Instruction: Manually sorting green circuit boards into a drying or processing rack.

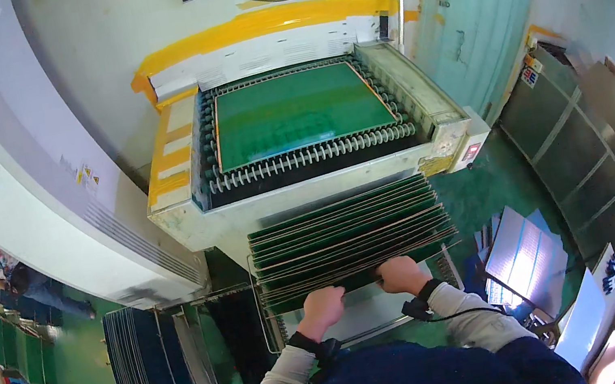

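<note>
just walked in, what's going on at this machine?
A person stands at the outfeed end of a roller conveyor machine. Both hands, left hand and right hand, grip the near edge of a green panel in a wire rack full of upright green panels. Another green panel lies flat on the machine's rollers. A second rack of dark panels stands to the left.

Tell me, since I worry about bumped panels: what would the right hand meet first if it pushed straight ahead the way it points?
The right hand already rests on the near edge of the green panels standing in the wire rack. Going straight on, it would press into those panels first; beyond them lies the roller conveyor, though depth is hard to judge.
</note>
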`<state>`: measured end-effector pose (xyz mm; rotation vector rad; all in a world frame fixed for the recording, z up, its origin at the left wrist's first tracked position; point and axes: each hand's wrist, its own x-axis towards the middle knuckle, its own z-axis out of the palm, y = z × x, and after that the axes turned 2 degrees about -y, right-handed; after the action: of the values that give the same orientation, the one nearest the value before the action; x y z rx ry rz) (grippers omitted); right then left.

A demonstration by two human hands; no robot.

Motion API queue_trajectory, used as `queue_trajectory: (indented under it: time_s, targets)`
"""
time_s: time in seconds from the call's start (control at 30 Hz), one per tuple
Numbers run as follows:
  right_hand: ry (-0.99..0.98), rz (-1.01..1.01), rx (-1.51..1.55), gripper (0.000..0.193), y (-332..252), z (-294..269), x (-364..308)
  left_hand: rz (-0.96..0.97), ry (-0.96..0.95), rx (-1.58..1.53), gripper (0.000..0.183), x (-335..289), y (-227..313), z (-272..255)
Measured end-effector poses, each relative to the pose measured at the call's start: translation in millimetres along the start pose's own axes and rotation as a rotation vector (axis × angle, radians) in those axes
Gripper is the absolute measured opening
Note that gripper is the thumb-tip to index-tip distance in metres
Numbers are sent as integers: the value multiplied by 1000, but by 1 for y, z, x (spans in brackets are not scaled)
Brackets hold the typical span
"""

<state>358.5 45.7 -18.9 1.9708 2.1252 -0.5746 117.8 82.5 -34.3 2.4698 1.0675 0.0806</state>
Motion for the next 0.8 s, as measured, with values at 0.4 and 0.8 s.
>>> queue_trajectory:
  time_s: [0.4, 0.8]
  targets:
    - [-20, 35, -39, 21, -11, -15, -7, 3, 12, -14, 15, 2, -3, 6]
    - [-59, 86, -35, 24, -9, -9, -1, 12, -3, -42, 17, 3, -4, 2]
